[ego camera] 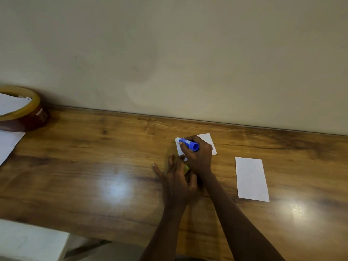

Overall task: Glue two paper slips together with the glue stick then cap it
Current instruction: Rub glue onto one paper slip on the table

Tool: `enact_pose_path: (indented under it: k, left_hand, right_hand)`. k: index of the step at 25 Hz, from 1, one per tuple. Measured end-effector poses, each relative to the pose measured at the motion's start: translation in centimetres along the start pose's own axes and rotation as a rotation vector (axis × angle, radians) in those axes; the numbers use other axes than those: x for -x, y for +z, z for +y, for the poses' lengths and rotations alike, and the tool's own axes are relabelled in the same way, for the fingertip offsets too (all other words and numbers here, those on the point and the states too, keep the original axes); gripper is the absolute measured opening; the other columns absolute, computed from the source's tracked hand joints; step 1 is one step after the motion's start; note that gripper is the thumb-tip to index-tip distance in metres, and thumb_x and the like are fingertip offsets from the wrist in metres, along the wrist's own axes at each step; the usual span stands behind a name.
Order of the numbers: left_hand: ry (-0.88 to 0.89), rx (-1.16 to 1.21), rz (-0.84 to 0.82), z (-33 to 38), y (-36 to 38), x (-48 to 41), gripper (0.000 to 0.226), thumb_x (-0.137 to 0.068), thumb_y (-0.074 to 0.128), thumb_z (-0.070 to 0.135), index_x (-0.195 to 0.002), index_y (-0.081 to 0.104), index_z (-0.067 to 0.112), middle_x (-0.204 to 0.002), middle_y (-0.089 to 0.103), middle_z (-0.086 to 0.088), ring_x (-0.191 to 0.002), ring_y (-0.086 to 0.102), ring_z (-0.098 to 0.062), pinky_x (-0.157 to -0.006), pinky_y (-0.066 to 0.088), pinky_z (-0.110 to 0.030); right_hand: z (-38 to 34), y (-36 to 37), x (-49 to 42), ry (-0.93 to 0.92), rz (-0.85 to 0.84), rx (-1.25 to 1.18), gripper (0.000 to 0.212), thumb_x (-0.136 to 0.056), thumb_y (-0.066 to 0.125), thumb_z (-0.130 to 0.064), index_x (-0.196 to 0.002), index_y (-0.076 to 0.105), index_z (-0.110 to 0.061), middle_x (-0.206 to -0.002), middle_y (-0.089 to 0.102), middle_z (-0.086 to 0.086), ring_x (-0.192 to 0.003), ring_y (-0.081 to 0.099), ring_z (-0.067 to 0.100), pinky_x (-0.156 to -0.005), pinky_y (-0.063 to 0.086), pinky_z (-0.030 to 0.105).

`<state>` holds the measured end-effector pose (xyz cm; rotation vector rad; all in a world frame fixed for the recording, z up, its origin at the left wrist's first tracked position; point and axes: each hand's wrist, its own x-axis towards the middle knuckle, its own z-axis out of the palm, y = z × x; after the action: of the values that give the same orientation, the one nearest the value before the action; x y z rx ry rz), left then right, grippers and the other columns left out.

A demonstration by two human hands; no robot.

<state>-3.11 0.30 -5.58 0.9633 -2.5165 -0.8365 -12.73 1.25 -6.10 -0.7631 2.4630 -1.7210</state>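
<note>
A white paper slip (208, 140) lies near the table's back edge, mostly under my right hand (199, 157). That hand grips a blue glue stick (189, 144), tilted with its tip down on the slip's left end. My left hand (178, 181) rests just in front, fingertips pressing the slip's near-left corner, with a small yellow-green object (186, 168), perhaps the cap, tucked under its palm. A second white slip (251, 178) lies flat to the right, apart from both hands.
The wooden table (94, 166) meets a beige wall at the back. At far left a brown round container (28, 112) with a yellow rim holds white paper, and more white sheets (7, 144) lie beside it.
</note>
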Motion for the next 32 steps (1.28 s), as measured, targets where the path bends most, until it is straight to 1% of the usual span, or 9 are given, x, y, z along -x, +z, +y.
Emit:
enact_pose_path:
  k: [3, 9, 15, 20, 24, 26, 27, 30, 32]
  left_hand:
    - [-0.004, -0.038, 0.006, -0.1, 0.1, 0.0, 0.051, -0.078, 0.036, 0.032, -0.122, 0.046, 0.008, -0.136, 0.051, -0.011, -0.138, 0.026, -0.024, -0.108, -0.016, -0.055]
    - [-0.003, -0.115, -0.004, -0.2, 0.5, -0.1, 0.051, -0.081, 0.033, 0.034, -0.125, 0.044, 0.011, -0.138, 0.048, -0.010, -0.139, 0.024, -0.024, -0.106, -0.016, -0.056]
    - [0.016, -0.146, 0.009, -0.3, 0.8, -0.2, 0.043, -0.083, 0.046, 0.032, -0.119, 0.050, 0.009, -0.133, 0.054, -0.010, -0.135, 0.034, -0.028, -0.107, -0.012, -0.054]
    - [0.019, -0.126, 0.020, -0.2, 0.8, -0.3, 0.048, -0.080, 0.041, 0.033, -0.120, 0.050, 0.008, -0.132, 0.055, -0.010, -0.134, 0.034, -0.028, -0.109, -0.010, -0.049]
    - [0.027, -0.118, 0.029, -0.2, 0.8, -0.2, 0.040, -0.082, 0.051, 0.027, -0.116, 0.050, 0.007, -0.129, 0.057, -0.012, -0.133, 0.037, -0.028, -0.110, -0.007, -0.049]
    - [0.022, -0.112, 0.030, -0.1, 0.6, -0.2, 0.042, -0.081, 0.046, 0.031, -0.117, 0.049, 0.009, -0.129, 0.057, -0.012, -0.132, 0.038, -0.027, -0.111, -0.006, -0.049]
    - [0.017, -0.115, 0.029, 0.0, 0.6, -0.2, 0.045, -0.081, 0.042, 0.034, -0.118, 0.048, 0.009, -0.129, 0.056, -0.013, -0.132, 0.038, -0.026, -0.112, -0.005, -0.049]
    - [0.027, -0.126, 0.034, 0.1, 0.6, -0.2, 0.044, -0.082, 0.042, 0.036, -0.116, 0.049, 0.008, -0.126, 0.058, -0.015, -0.126, 0.045, -0.029, -0.113, 0.005, -0.055]
    - [0.026, -0.119, 0.050, 0.1, 0.5, -0.1, 0.043, -0.083, 0.044, 0.036, -0.114, 0.050, 0.008, -0.123, 0.059, -0.015, -0.124, 0.047, -0.030, -0.113, 0.007, -0.056]
  right_hand:
    - [0.2, 0.0, 0.0, 0.024, -0.006, 0.022, 0.012, -0.074, 0.068, -0.010, -0.084, 0.065, -0.003, -0.078, 0.071, 0.016, -0.065, 0.055, 0.014, -0.060, 0.040, 0.014]
    - [0.0, 0.0, 0.1, 0.078, 0.073, 0.040, 0.010, -0.074, 0.067, -0.009, -0.080, 0.063, -0.002, -0.073, 0.069, 0.016, -0.059, 0.050, 0.010, -0.056, 0.034, 0.009]
    - [-0.1, -0.2, 0.1, 0.131, 0.154, -0.005, 0.011, -0.074, 0.067, -0.008, -0.077, 0.059, -0.002, -0.069, 0.065, 0.017, -0.056, 0.048, 0.011, -0.053, 0.036, 0.012]
    - [-0.3, -0.3, 0.2, 0.138, 0.243, 0.020, 0.013, -0.074, 0.067, -0.010, -0.076, 0.058, -0.002, -0.067, 0.063, 0.016, -0.055, 0.047, 0.013, -0.051, 0.035, 0.013]
    - [-0.5, -0.5, 0.3, 0.182, 0.338, 0.036, 0.015, -0.075, 0.066, -0.012, -0.080, 0.057, -0.002, -0.071, 0.064, 0.017, -0.059, 0.050, 0.017, -0.053, 0.042, 0.023]
    - [-0.3, -0.7, 0.4, 0.218, 0.379, 0.044, 0.015, -0.077, 0.066, -0.013, -0.083, 0.057, -0.002, -0.074, 0.064, 0.017, -0.062, 0.051, 0.017, -0.054, 0.046, 0.029]
    - [-0.2, -0.9, 0.4, 0.233, 0.395, 0.044, 0.016, -0.077, 0.066, -0.013, -0.084, 0.057, -0.002, -0.076, 0.064, 0.017, -0.063, 0.051, 0.017, -0.054, 0.046, 0.027]
    - [0.3, -1.9, 0.4, 0.247, 0.421, 0.067, 0.018, -0.077, 0.066, -0.013, -0.087, 0.058, -0.002, -0.077, 0.063, 0.017, -0.063, 0.050, 0.017, -0.052, 0.037, 0.014]
    - [0.7, -2.6, 0.2, 0.246, 0.436, 0.078, 0.018, -0.077, 0.067, -0.014, -0.086, 0.057, -0.002, -0.076, 0.063, 0.018, -0.062, 0.050, 0.017, -0.051, 0.034, 0.012]
